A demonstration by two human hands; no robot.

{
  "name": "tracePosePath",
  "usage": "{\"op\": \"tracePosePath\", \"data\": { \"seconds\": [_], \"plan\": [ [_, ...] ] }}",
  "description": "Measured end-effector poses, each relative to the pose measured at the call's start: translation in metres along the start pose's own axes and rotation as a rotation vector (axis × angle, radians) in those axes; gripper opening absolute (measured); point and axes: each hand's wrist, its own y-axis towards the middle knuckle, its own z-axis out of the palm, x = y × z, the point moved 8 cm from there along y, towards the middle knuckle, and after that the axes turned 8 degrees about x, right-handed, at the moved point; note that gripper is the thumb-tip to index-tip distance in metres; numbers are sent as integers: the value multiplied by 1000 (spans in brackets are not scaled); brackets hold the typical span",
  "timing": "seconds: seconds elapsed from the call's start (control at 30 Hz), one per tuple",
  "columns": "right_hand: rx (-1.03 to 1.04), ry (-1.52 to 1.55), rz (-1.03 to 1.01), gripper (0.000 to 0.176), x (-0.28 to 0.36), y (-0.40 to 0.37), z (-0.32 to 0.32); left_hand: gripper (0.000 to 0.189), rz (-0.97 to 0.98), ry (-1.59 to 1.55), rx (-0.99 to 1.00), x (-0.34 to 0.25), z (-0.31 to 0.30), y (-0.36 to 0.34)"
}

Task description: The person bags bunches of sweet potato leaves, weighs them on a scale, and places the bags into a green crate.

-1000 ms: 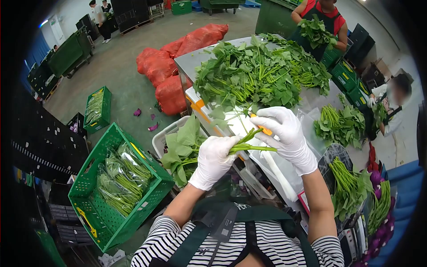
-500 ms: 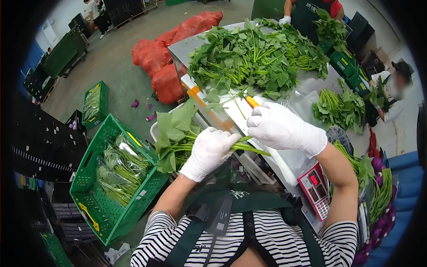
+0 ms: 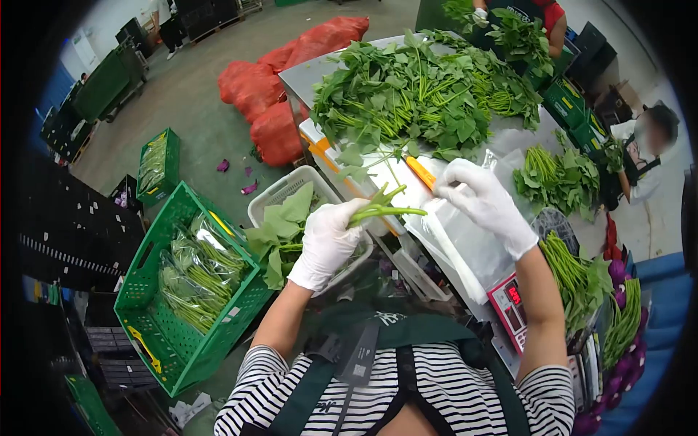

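A small bunch of leafy greens (image 3: 285, 216) is wrapped in the gloved fingers of my left hand (image 3: 329, 240). Its leaves hang to the left and the cut stems point right. My right hand (image 3: 488, 207), also in a white glove, hovers over the table with loosely bent fingers apart and nothing visible in them. Its fingertips come close to the lower end of an orange-handled tool (image 3: 419, 173) lying on white sheets. Clear plastic bags (image 3: 476, 247) lie under and beside this hand. Below my left hand stands a pale plastic basket (image 3: 273, 195).
A large heap of greens (image 3: 422, 94) covers the far table, with a smaller pile (image 3: 556, 174) at right. A red scale (image 3: 512, 309) sits near my right forearm. Bagged greens fill a green crate (image 3: 182, 363) at left. Red sacks (image 3: 276, 134) lie beyond; co-workers stand at back right.
My right hand has drawn back from the stems, up and to the right, and its fingers have loosened. My left hand has shifted slightly left with the greens, whose stem ends now tilt upward.
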Motion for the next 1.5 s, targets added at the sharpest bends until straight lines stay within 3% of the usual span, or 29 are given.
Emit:
{"op": "tracePosePath", "data": {
  "seconds": [0.07, 0.13, 0.33, 0.4, 0.47, 0.5, 0.6, 0.67, 0.73, 0.77, 0.8, 0.83, 0.87, 0.9, 0.93, 1.13, 1.2, 1.33, 1.4, 1.5],
  "plan": [
    [84, 14, 63, 17, 10, -3, 7, 32, -126, -142, 30, 16, 8, -2],
    [-80, 292, 65, 19, 31, -13, 19, 23, -96, -97, -3, 10, 7, -1],
    [-133, -15, -85, 20, 40, -11, 31, 24, -48, -64, 74, -6, 15, 5],
    [-140, -90, -105, 18, 43, -11, 28, 35, -144, -595, 187, 0, 31, 7],
    [-73, -253, -150, 17, 50, -7, 28, 46, -206, -873, 447, -16, 37, 15],
    [-9, -423, -201, 17, 54, -4, 33, 44, -200, -862, 506, -19, 37, 20],
    [-38, -555, -251, 12, 51, 4, 31, 30, -149, -984, 623, -25, 54, 27],
    [-43, -424, -168, 25, 45, 6, 29, 30, -154, -1021, 559, -27, 55, 32],
    [-138, -304, -33, 46, 40, -2, 15, 23, -186, -888, 332, -12, 50, 45],
    [-316, -208, -22, 50, 37, -13, 5, 21, -233, -867, 247, 0, 46, 50],
    [-439, 15, 88, 57, 28, -26, 2, 20, -278, -973, 199, -3, 40, 53],
    [-490, 449, 165, 66, -3, -31, 23, 22, -208, -1124, 161, -5, 40, 58],
    [-534, 115, 131, 73, -3, -39, 33, 23, -160, -1266, 109, -6, 42, 60],
    [-469, 91, 60, 76, 0, -39, 46, 23, -156, -1380, 119, -10, 51, 59],
    [-455, -29, 151, 76, -5, -44, 61, 23, -157, -1483, 111, -14, 55, 60],
    [-317, 71, 401, 65, -33, -61, 77, 21, -123, -1852, 274, -59, 81, 80],
    [-235, 203, 632, 45, -42, -86, 64, 19, -157, -2004, 367, -76, 97, 86],
    [-163, -348, 757, 32, -25, -143, 2, 26, -118, -2152, 645, -115, 145, 89],
    [-169, -590, 779, 27, 3, -175, -41, 28, -101, -2015, 746, -141, 173, 92],
    [-5, -937, 906, 23, 28, -217, -96, 47, -129, -1859, 978, -177, 217, 93]
  ]
}}
